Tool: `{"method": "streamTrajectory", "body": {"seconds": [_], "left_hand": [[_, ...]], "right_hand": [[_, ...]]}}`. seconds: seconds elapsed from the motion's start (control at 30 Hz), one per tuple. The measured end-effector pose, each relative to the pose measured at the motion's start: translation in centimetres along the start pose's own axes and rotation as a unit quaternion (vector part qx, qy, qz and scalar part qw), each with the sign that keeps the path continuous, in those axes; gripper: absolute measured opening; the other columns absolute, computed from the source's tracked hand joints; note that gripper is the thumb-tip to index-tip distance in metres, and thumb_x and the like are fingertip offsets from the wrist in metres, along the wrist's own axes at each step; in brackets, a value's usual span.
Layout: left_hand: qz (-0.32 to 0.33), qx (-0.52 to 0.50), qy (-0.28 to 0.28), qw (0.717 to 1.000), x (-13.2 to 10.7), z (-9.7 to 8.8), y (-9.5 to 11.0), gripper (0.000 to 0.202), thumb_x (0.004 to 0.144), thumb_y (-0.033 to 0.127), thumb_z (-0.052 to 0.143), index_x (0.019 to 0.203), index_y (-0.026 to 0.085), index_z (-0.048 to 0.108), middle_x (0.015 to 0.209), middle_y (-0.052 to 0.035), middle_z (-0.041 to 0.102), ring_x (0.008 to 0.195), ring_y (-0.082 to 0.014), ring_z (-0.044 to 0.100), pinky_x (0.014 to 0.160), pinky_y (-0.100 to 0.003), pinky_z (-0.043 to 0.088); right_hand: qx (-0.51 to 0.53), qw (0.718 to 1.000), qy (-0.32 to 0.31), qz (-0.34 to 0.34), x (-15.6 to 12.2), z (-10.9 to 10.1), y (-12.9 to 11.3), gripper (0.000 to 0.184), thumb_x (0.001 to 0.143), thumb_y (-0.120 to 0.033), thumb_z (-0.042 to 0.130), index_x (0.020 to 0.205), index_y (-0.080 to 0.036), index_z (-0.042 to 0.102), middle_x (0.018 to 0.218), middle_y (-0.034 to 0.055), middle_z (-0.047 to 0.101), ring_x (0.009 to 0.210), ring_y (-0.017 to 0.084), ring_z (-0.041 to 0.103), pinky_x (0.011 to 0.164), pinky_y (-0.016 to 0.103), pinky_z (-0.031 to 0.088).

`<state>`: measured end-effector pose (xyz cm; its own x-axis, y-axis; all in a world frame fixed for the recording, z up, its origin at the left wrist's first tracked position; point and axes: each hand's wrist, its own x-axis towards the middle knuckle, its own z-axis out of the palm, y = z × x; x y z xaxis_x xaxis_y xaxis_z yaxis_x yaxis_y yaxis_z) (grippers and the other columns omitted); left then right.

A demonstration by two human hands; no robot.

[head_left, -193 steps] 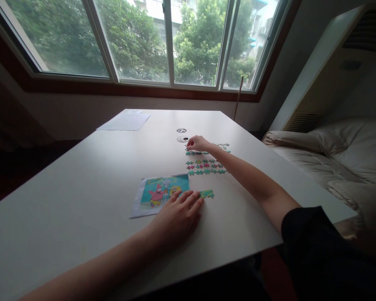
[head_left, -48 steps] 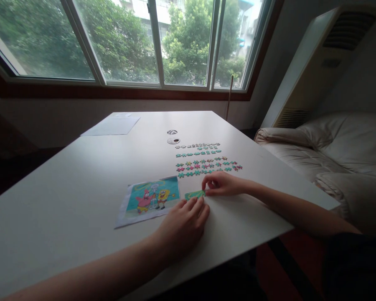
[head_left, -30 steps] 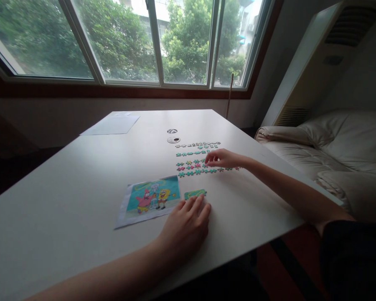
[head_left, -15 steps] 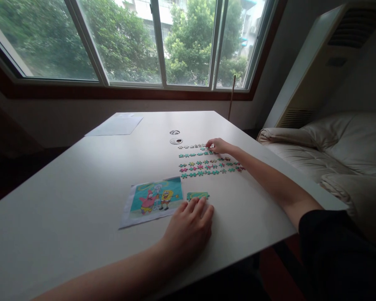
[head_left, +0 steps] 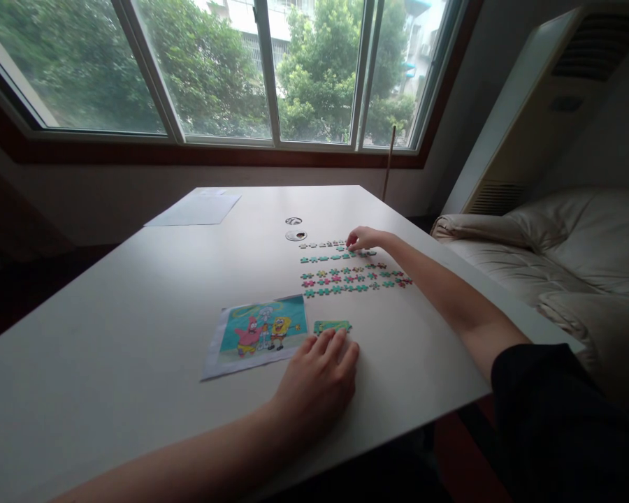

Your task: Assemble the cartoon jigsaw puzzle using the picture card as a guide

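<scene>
My left hand (head_left: 319,381) lies flat on the white table (head_left: 136,300), fingers stretched toward a small joined green puzzle strip (head_left: 332,326). Left of that strip lies a cartoon reference picture (head_left: 259,334). Rows of loose puzzle pieces (head_left: 346,276) are spread further back. My right hand (head_left: 363,239) reaches over the far rows with its fingertips pinched at a piece there; what it holds is too small to make out.
A sheet of paper (head_left: 193,208) lies at the table's far left. Two round cable covers (head_left: 295,228) sit beyond the pieces. A cream sofa (head_left: 566,258) stands to the right, an air-conditioning unit (head_left: 534,105) behind it, and a wide window (head_left: 267,70) ahead.
My right hand left the green strip, crossed the middle rows and now reaches the far row of pieces. My left hand has stayed flat by the strip.
</scene>
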<state>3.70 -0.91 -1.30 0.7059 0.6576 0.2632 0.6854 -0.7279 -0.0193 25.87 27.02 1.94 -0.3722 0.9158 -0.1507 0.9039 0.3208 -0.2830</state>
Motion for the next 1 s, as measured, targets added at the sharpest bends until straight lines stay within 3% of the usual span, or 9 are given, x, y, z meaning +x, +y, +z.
{"method": "streamTrajectory", "body": {"seconds": [0.23,0.43,0.53,0.67,0.8,1.0], "left_hand": [[-0.002,-0.006,-0.008,1.0,0.0,-0.1,0.0,0.028,0.084,0.017,0.045,0.111,0.018,0.053,0.122,-0.0116,0.054,0.109,-0.0275,0.05,0.088,-0.043,0.042],[-0.001,-0.005,-0.008,1.0,0.0,-0.1,0.0,0.028,0.084,0.018,0.045,0.111,0.018,0.053,0.122,-0.0112,0.054,0.109,-0.0274,0.049,0.088,-0.043,0.042],[-0.001,-0.005,-0.007,1.0,0.1,-0.2,0.0,0.028,0.083,0.017,0.045,0.11,0.017,0.054,0.121,-0.0113,0.055,0.108,-0.0274,0.05,0.087,-0.043,0.043],[0.0,-0.009,-0.001,1.0,0.1,0.0,0.0,0.028,0.083,0.016,0.045,0.109,0.017,0.053,0.121,-0.011,0.055,0.107,-0.0273,0.05,0.086,-0.044,0.043],[0.0,-0.008,0.003,1.0,0.1,0.1,0.1,0.027,0.084,0.016,0.043,0.109,0.017,0.053,0.12,-0.0105,0.055,0.107,-0.0271,0.05,0.085,-0.043,0.043],[-0.003,-0.005,0.002,1.0,0.2,0.0,0.2,0.026,0.084,0.016,0.044,0.108,0.017,0.054,0.119,-0.0105,0.056,0.106,-0.0267,0.051,0.085,-0.042,0.043]], "right_hand": [[0.043,0.999,0.018,0.004,0.2,0.3,0.2,0.028,0.068,-0.024,0.069,0.093,-0.013,0.065,0.094,0.009,0.067,0.068,0.012,0.06,0.056,0.02,0.045],[0.083,0.992,0.074,-0.058,-2.7,0.6,-1.2,0.024,0.076,-0.024,0.06,0.096,-0.011,0.06,0.094,0.0088,0.064,0.081,0.013,0.058,0.069,0.022,0.045],[0.141,0.98,0.038,-0.132,-6.0,1.3,-2.7,0.024,0.078,-0.027,0.058,0.093,-0.01,0.06,0.088,0.0071,0.065,0.077,0.011,0.058,0.069,0.022,0.046],[0.191,0.948,-0.098,-0.237,-11.4,2.6,-4.8,0.028,0.078,-0.035,0.058,0.091,-0.011,0.063,0.081,0.0047,0.065,0.072,0.01,0.056,0.066,0.022,0.044],[0.192,0.939,-0.145,-0.246,-14.9,3.3,-5.8,0.027,0.078,-0.035,0.058,0.092,-0.013,0.065,0.077,0.0034,0.065,0.067,0.009,0.054,0.062,0.02,0.042],[0.188,0.947,-0.128,-0.226,-15.0,4.1,-5.5,0.028,0.076,-0.037,0.061,0.089,-0.013,0.066,0.071,0.0012,0.061,0.062,0.008,0.049,0.056,0.019,0.039]]}}
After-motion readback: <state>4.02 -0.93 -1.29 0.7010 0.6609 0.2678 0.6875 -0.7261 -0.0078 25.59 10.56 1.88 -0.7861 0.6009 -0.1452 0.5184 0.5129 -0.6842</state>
